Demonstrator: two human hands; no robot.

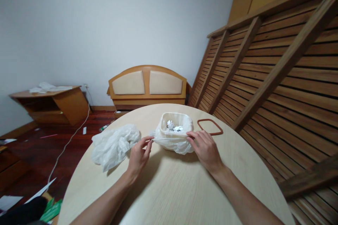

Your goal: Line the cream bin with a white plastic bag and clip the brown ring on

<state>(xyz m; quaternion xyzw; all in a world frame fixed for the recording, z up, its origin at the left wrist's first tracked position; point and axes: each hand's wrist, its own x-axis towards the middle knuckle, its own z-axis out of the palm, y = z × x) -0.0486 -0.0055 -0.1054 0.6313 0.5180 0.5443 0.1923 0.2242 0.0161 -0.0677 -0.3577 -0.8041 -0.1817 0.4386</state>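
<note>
A small bin [176, 115] stands on the round table, lined with a thin white plastic bag [173, 144] folded over its rim. Crumpled pieces of white paper [171, 125] lie inside it. My left hand [139, 156] pinches a corner of the bag, drawn out to the left of the bin. On the other side, my right hand [206, 149] has its fingers closed on the bag's edge at the front right rim. A second white plastic bag [116, 146] lies crumpled left of my left hand. Behind my right hand rests a brown rounded-square ring [211, 126], flat on the table.
The round pale wooden table [163, 197] fills the foreground. A slatted wooden frame [264, 74] leans along the right side. Beyond are a headboard [146, 97] and a low desk [70, 105]. A white cable [68, 144] and papers [39, 190] lie on the floor at left.
</note>
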